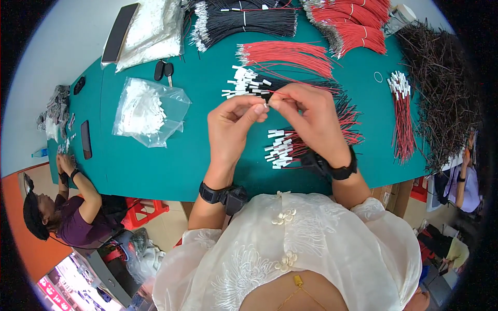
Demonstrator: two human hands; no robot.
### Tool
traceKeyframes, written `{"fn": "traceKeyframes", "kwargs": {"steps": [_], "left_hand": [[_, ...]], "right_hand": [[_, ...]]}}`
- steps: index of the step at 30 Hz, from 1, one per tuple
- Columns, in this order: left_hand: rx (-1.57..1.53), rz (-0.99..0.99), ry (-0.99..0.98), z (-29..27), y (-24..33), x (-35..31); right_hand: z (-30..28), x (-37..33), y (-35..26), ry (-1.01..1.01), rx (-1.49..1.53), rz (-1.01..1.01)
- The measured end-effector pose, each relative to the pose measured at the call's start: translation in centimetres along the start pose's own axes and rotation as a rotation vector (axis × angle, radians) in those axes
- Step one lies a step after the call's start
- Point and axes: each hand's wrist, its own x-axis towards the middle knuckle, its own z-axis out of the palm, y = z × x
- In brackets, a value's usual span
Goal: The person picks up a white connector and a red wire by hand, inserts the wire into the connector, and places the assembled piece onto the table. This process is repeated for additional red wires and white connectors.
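Observation:
Over the middle of the table my hands meet at the fingertips. My left hand [231, 124] is closed, thumb and index finger pinching a small white connector [266, 105]. Just right of it, my right hand [314, 116] pinches what looks like a thin wire, mostly covered by the fingers. Behind the hands lie black wires with white connector housings [244, 80]. Below my right hand rests a bundle of red and black wires with white connectors [280, 150]. Loose red wires [285, 54] spread farther back.
A clear bag of white connectors [145, 111] lies left, with keys [164, 70] behind it. Bundled black wires [249, 20] and red wires [358, 31] line the back. Right are a finished-looking red bundle [402, 114] and a dark wire heap [441, 83]. A co-worker [67, 207] sits left.

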Motion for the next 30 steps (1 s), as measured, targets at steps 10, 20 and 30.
{"fn": "traceKeyframes", "kwargs": {"steps": [10, 20, 30], "left_hand": [[0.831, 0.168, -0.251, -0.1, -3.6, -1.0], [1.096, 0.472, -0.093, -0.5, -3.9, 2.0], [-0.032, -0.097, -0.086, -1.2, 2.0, 1.5]], "right_hand": [[-3.9, -0.3, 0.8, -0.048, -0.568, 0.059], [-1.2, -0.1, 2.4, 0.014, -0.113, -0.002], [-1.3, 0.5, 0.0, 0.048, 0.103, 0.102]]}}
